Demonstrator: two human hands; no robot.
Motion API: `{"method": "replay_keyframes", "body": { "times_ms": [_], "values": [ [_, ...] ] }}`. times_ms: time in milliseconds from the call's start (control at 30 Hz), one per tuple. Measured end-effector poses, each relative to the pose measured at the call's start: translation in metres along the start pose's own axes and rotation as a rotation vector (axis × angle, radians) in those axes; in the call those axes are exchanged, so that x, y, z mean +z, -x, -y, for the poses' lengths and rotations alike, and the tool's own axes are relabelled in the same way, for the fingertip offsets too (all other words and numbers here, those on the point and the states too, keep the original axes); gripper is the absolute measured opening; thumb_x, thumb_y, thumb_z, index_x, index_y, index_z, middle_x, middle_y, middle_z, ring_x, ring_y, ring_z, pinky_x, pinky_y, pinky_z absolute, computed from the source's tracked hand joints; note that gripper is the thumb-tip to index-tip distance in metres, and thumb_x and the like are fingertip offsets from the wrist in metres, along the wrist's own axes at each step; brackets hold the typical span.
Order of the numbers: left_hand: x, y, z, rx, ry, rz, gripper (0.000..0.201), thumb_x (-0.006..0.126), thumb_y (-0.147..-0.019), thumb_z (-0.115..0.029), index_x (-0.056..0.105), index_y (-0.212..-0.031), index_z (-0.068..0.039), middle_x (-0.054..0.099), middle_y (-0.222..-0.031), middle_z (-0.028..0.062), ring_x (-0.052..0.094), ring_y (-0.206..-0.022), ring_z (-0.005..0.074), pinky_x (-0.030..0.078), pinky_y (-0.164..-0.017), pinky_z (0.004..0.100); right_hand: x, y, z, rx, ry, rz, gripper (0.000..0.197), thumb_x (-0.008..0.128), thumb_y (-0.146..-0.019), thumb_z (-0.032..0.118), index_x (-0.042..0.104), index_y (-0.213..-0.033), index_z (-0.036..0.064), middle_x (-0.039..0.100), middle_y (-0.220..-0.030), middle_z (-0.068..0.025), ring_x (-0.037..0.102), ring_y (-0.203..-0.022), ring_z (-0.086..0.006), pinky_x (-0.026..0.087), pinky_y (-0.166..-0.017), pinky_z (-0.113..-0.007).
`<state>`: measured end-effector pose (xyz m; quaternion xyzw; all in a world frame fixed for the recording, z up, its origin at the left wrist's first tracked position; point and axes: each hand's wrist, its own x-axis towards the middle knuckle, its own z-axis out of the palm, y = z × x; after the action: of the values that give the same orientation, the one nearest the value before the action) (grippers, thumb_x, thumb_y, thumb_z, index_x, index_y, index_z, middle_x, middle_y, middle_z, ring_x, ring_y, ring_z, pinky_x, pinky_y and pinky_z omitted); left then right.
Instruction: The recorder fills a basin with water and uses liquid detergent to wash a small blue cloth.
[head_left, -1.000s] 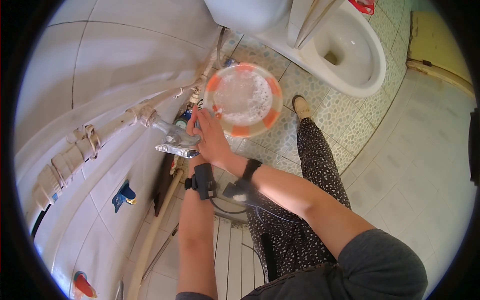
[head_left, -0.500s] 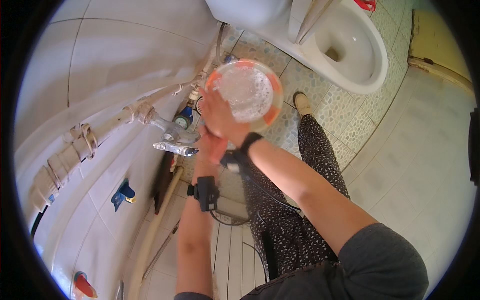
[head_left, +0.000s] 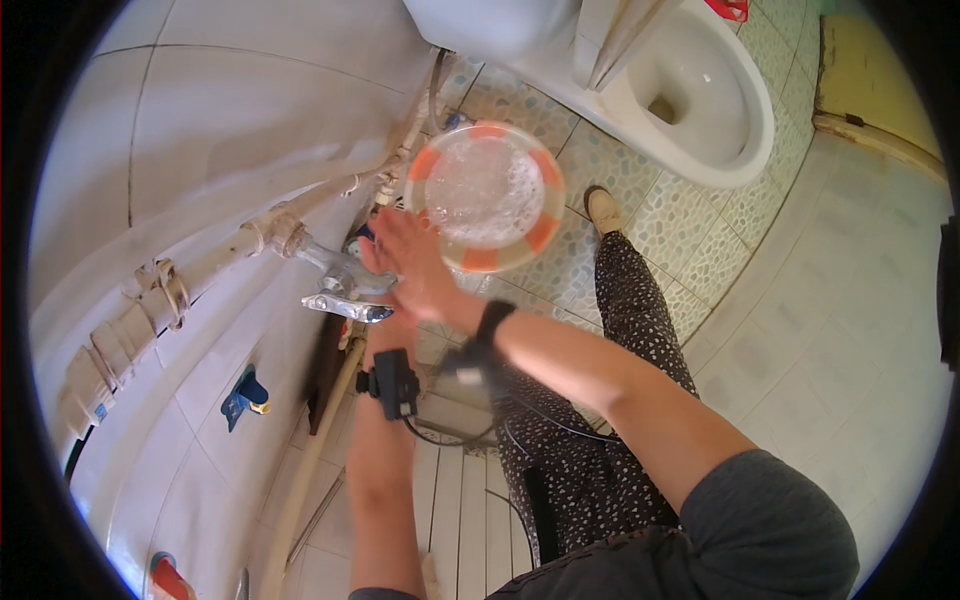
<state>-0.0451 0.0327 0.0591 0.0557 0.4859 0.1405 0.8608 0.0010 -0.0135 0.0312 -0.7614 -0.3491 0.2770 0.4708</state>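
My right hand [head_left: 425, 275] lies over my left hand just beside the spout of a metal tap [head_left: 345, 278]. Its fingers are stretched out, a little apart, and nothing is in it. Of my left hand [head_left: 402, 318] only a strip near the wrist shows below the tap lever; its fingers are hidden under the right hand. Beyond the hands a round orange-and-white basin [head_left: 543, 232] stands on the floor, holding foamy water [head_left: 480, 190]. Each wrist wears a black strap with a small dark device; the left one [head_left: 395, 383] shows clearly, the right one is blurred.
A white toilet [head_left: 735, 150] stands at the far right. Old pipes [head_left: 215, 262] run along the left wall, where a blue hook [head_left: 245, 397] and a red hook [head_left: 170, 577] are fixed. A yellowish pipe [head_left: 310, 470] rises nearby. My shoe [head_left: 603, 210] is right of the basin.
My right hand has drawn back from the basin's edge toward the tap, and my left hand has slid nearer under it. More of the basin's rim now shows.
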Motion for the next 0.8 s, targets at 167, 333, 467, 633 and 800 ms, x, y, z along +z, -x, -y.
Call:
{"method": "replay_keyframes", "body": {
  "times_ms": [167, 333, 467, 633, 800],
  "values": [
    [0.014, 0.002, 0.018, 0.026, -0.011, -0.184, 0.041, 0.028, -0.092, -0.024, 0.035, -0.128, -0.006, 0.039, -0.132, 0.0088, 0.034, -0.122, 0.0219, 0.023, -0.103, 0.0381, -0.016, -0.022, -0.018, -0.059, -0.002, 0.019, 0.032, 0.053, -0.076, 0.015, 0.051, -0.105, 0.0001, 0.037, -0.128, -0.0192, 0.03, -0.119, -0.0402, 0.027, -0.096, -0.051],
    [-0.035, 0.003, -0.015, -0.031, -0.084, 0.126, 0.043, 0.038, -0.091, -0.032, 0.036, -0.128, -0.011, 0.037, -0.132, 0.0066, 0.033, -0.121, 0.0221, 0.026, -0.101, 0.0382, 0.0, -0.011, 0.006, -0.041, 0.132, 0.028, 0.04, 0.053, -0.077, 0.017, 0.047, -0.114, 0.0048, 0.039, -0.128, -0.0162, 0.031, -0.12, -0.0371, 0.024, -0.099, -0.049],
    [-0.01, 0.005, 0.002, -0.055, -0.016, -0.004, 0.047, 0.039, -0.088, -0.039, 0.038, -0.128, -0.013, 0.041, -0.129, 0.0063, 0.036, -0.119, 0.0226, 0.028, -0.099, 0.0394, -0.013, -0.018, 0.006, 0.172, -0.107, 0.042, 0.047, 0.054, -0.075, 0.012, 0.044, -0.121, 0.0073, 0.036, -0.13, -0.0146, 0.029, -0.121, -0.0375, 0.022, -0.101, -0.048],
    [0.008, -0.004, 0.006, -0.133, 0.033, 0.051, 0.052, 0.041, -0.086, -0.047, 0.04, -0.127, -0.015, 0.046, -0.125, 0.006, 0.04, -0.117, 0.0231, 0.031, -0.096, 0.0409, 0.0, -0.022, -0.032, 0.129, 0.194, 0.019, 0.043, 0.048, -0.08, 0.014, 0.043, -0.121, 0.0069, 0.029, -0.135, -0.0139, 0.025, -0.124, -0.0389, 0.02, -0.101, -0.051],
    [-0.04, -0.005, 0.01, 0.445, -0.871, 0.086, 0.051, 0.037, -0.087, -0.046, 0.04, -0.127, -0.015, 0.042, -0.129, 0.0021, 0.037, -0.119, 0.023, 0.03, -0.096, 0.0446, -0.006, -0.01, 0.005, 0.182, -0.168, 0.088, 0.04, 0.045, -0.082, 0.02, 0.044, -0.119, 0.0049, 0.029, -0.135, -0.0152, 0.026, -0.123, -0.0399, 0.021, -0.099, -0.052]
  ]
}}
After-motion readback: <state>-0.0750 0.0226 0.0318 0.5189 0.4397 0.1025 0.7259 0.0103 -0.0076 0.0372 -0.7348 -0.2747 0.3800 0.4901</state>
